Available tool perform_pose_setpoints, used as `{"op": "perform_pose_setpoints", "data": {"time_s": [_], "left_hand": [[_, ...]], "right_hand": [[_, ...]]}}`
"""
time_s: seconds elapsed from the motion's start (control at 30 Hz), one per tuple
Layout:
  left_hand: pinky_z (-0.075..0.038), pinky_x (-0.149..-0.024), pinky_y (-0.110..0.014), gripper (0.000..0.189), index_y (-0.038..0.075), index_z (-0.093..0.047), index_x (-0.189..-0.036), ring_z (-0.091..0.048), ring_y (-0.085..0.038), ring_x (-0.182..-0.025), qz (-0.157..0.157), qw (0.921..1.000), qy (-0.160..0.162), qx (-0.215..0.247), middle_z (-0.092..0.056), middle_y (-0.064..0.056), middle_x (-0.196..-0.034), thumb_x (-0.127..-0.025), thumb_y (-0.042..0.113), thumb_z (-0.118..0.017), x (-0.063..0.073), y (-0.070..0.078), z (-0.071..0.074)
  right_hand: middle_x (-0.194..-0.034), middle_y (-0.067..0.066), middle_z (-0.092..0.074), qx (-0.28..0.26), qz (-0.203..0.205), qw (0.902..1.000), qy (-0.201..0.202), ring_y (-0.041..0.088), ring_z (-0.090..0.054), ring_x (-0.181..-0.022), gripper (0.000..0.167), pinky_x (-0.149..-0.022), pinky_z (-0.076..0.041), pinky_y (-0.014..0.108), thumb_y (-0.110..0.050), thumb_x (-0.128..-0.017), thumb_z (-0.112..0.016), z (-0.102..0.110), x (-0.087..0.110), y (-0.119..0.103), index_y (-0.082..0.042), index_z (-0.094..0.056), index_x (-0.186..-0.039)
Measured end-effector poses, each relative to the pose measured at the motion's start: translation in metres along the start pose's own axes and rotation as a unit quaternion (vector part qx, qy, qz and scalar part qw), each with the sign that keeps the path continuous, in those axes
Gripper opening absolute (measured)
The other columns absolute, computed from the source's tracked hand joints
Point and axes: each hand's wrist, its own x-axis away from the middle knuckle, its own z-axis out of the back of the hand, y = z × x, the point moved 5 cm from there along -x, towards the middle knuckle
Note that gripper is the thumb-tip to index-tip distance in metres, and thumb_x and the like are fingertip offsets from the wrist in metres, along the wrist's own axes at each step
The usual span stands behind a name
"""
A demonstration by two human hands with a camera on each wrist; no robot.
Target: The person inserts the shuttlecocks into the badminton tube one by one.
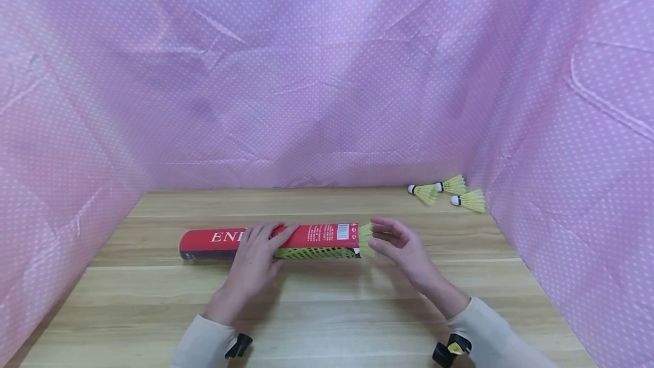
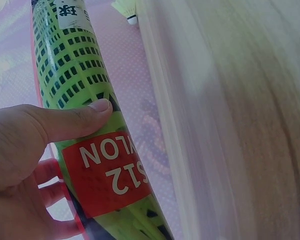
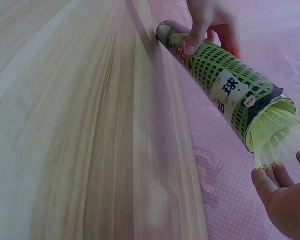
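A red, printed cardboard shuttlecock tube (image 1: 322, 234) with a green netted strip lies on its side over the table in the head view. My left hand (image 1: 257, 255) grips it round the middle, thumb (image 2: 80, 120) across the green side in the left wrist view. From the tube's right end sticks the pale yellow skirt of a shuttlecock (image 3: 275, 132); its head is hidden inside. My right hand (image 1: 403, 251) holds that skirt by the rim, fingertips and thumb spread around it. In the right wrist view, fingertips (image 3: 270, 177) meet the skirt's edge.
Three yellow shuttlecocks with white heads, one of them nearest the corner (image 1: 469, 200), lie at the back right of the wooden table (image 1: 327, 322). Pink dotted cloth (image 1: 317, 72) hangs behind the table and along both sides.
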Motion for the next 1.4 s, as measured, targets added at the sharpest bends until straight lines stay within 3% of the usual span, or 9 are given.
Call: {"op": "perform_pose_setpoints", "data": {"time_s": [0.2,0.77,1.17,1.4], "left_hand": [[-0.030,-0.111,-0.059,0.089,0.024,-0.055,-0.147,-0.048,-0.036,-0.126,0.002,1.0000,0.005,0.000,-0.055,-0.015,-0.138,-0.068,0.008,-0.093,-0.001,0.001,0.002],[-0.025,-0.114,-0.062,0.091,0.027,-0.052,-0.148,-0.046,-0.035,-0.128,0.018,0.9998,0.000,0.006,-0.054,-0.014,-0.139,-0.069,0.007,-0.092,0.002,0.000,0.000],[-0.028,-0.112,-0.062,0.091,0.026,-0.053,-0.148,-0.046,-0.035,-0.128,0.019,0.9998,0.000,0.003,-0.054,-0.014,-0.140,-0.069,0.007,-0.092,0.001,0.000,-0.001],[-0.029,-0.112,-0.062,0.090,0.023,-0.054,-0.148,-0.047,-0.035,-0.126,0.008,1.0000,0.001,-0.001,-0.054,-0.015,-0.138,-0.068,0.005,-0.092,0.001,0.000,0.000]], "right_hand": [[-0.137,0.018,-0.058,-0.006,0.007,1.0000,-0.001,0.027,-0.056,-0.126,0.052,-0.098,-0.051,0.030,-0.014,-0.094,-0.072,-0.001,0.002,-0.002,0.003,-0.053,-0.140],[-0.138,0.011,-0.059,0.004,0.001,1.0000,0.006,0.027,-0.056,-0.127,0.053,-0.097,-0.051,0.030,-0.019,-0.092,-0.075,-0.007,0.008,0.000,-0.002,-0.057,-0.139],[-0.142,0.011,-0.057,-0.003,-0.011,0.9998,0.015,0.027,-0.054,-0.131,0.051,-0.098,-0.050,0.030,-0.020,-0.093,-0.074,-0.017,0.006,-0.001,-0.006,-0.058,-0.139],[-0.142,0.014,-0.057,-0.003,-0.003,0.9997,0.025,0.029,-0.054,-0.131,0.050,-0.099,-0.049,0.028,-0.014,-0.093,-0.072,-0.020,0.005,0.000,-0.002,-0.057,-0.140]]}}
